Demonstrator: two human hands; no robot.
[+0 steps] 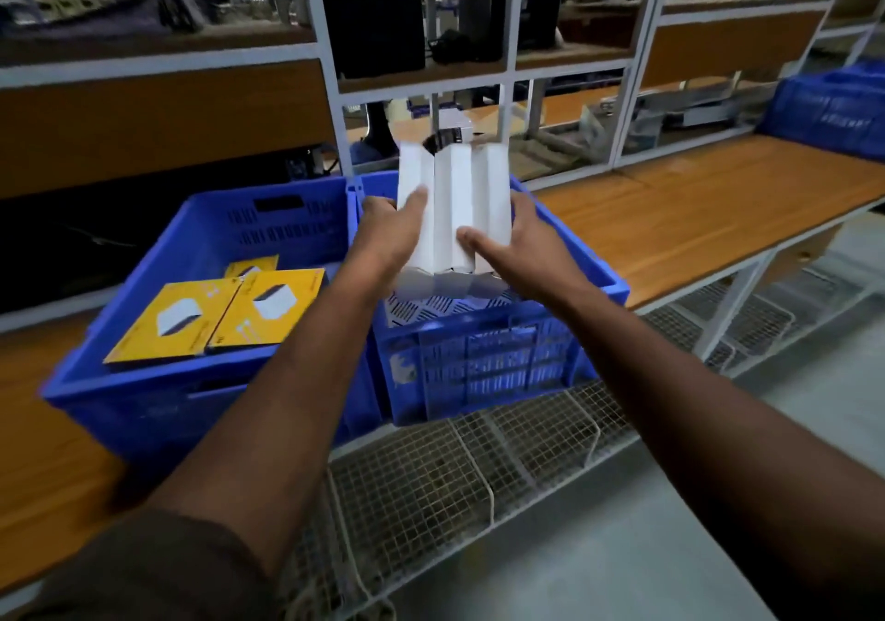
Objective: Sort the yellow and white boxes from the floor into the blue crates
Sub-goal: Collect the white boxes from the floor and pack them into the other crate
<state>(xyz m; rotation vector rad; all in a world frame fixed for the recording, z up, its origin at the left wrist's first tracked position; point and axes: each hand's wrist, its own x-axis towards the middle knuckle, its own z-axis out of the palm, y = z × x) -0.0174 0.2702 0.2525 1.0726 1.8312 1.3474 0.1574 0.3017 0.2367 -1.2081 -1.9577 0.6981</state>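
While both hands press a bundle of white boxes [452,218] between them, the left hand [390,232] on one side and the right hand [519,249] on the other, the bundle hangs upright over the right blue crate [479,357], not yet set down. That crate's perforated floor shows bare below the bundle, so the white sorting looks barely begun. Just left of that crate, touching it, the left blue crate [143,381] holds at least three yellow boxes [215,314] lying flat. Whether boxes remain on the floor cannot be told. Far right of that crate, another blue crate [833,112] sits on the bench.
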